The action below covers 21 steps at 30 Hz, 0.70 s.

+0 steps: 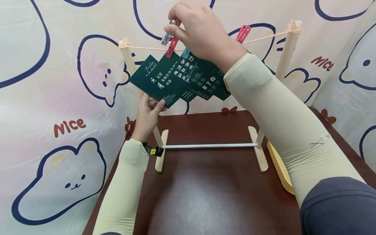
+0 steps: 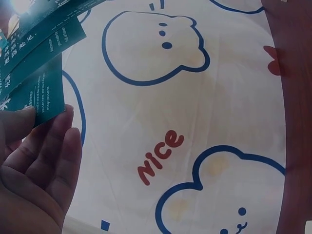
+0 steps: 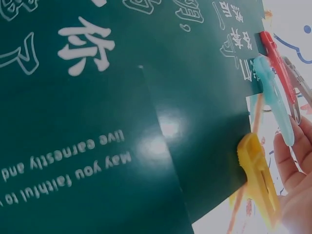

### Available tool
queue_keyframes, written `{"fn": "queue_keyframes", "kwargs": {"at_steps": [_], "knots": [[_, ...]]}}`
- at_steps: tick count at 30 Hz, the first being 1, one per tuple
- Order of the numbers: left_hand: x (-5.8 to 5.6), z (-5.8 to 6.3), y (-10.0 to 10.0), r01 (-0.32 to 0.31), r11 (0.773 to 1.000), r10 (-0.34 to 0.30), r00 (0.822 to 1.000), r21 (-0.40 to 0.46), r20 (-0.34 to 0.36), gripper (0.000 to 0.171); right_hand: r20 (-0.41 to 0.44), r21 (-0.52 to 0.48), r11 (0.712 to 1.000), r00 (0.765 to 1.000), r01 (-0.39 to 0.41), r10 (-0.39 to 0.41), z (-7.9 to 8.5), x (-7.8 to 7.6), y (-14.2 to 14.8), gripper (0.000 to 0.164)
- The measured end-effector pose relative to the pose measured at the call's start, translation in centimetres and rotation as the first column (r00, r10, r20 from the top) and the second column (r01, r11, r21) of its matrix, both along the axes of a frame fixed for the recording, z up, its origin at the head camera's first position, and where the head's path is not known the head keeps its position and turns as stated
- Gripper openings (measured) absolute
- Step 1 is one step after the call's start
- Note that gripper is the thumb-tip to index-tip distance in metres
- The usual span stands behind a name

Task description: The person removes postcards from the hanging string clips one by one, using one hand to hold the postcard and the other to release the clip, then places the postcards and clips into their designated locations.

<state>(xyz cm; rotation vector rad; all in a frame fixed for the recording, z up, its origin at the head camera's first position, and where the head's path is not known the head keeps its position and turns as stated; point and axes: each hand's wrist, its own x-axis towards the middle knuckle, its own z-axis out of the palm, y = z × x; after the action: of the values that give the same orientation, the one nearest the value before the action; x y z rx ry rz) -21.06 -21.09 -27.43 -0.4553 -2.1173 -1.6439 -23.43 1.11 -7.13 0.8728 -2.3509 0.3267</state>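
My left hand (image 1: 148, 115) pinches the lower corner of the leftmost dark green card (image 1: 160, 76) between thumb and fingers. White lettering covers this card, which overlaps other green cards (image 1: 210, 78) hanging in a row. Up at the cord, my right hand (image 1: 195, 27) pinches a grey clothespin (image 1: 166, 35). Right beside that grey one, a red clothespin (image 1: 172, 47) grips the top of a card. A teal clothespin (image 3: 273, 97) and a yellow clothespin (image 3: 258, 173) hold cards farther along, and a pink clothespin (image 1: 243, 34) sits beyond my right wrist.
An orange cord (image 1: 147, 48) runs between two wooden posts (image 1: 287, 52), joined low down by a white rod (image 1: 208, 146). The stand is on a dark brown table (image 1: 211, 189). A yellow object (image 1: 279, 166) is partly hidden by my right arm. A cartoon-print curtain (image 1: 32, 120) hangs behind.
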Motion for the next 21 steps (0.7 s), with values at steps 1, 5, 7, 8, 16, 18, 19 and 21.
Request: {"fn": "queue_keyframes", "kwargs": {"at_steps": [1,5,7,8,16,18,19,21], "knots": [[0.0,0.0,0.0,-0.001,1.0,0.001,1.0,-0.002,-0.001,0.044,-0.001,0.0,1.0,1.0,-0.002,0.002,0.0,0.0,0.0,0.049],[0.0,-0.2,-0.2,0.003,1.0,-0.003,1.0,-0.002,-0.01,0.045,-0.005,0.005,1.0,1.0,-0.006,0.006,-0.1,0.0,0.0,0.049],[0.1,-0.3,-0.2,0.004,1.0,-0.004,1.0,-0.003,-0.009,0.045,-0.01,0.009,1.0,1.0,-0.012,0.012,-0.2,-0.1,0.1,0.049],[0.1,-0.4,-0.2,0.004,1.0,-0.004,1.0,-0.001,-0.008,0.045,-0.016,0.011,1.0,1.0,-0.016,0.017,-0.2,-0.1,0.2,0.049],[0.6,-0.7,-0.6,0.002,1.0,-0.002,1.0,-0.013,-0.007,0.045,-0.076,0.011,0.997,0.994,-0.076,0.076,-0.5,-0.1,0.7,0.048],[0.7,-0.8,-0.6,0.011,1.0,-0.011,1.0,-0.012,-0.008,0.044,-0.089,0.005,0.996,0.992,-0.093,0.093,-0.6,0.0,1.0,0.048],[0.8,-0.9,-0.7,0.015,1.0,-0.015,1.0,-0.009,-0.006,0.044,-0.095,0.0,0.995,0.99,-0.104,0.103,-0.6,0.0,1.1,0.047],[1.0,-1.1,-0.8,0.016,1.0,-0.016,1.0,-0.012,-0.003,0.044,-0.111,-0.008,0.992,0.986,-0.125,0.123,-0.7,0.1,1.3,0.047]]}}
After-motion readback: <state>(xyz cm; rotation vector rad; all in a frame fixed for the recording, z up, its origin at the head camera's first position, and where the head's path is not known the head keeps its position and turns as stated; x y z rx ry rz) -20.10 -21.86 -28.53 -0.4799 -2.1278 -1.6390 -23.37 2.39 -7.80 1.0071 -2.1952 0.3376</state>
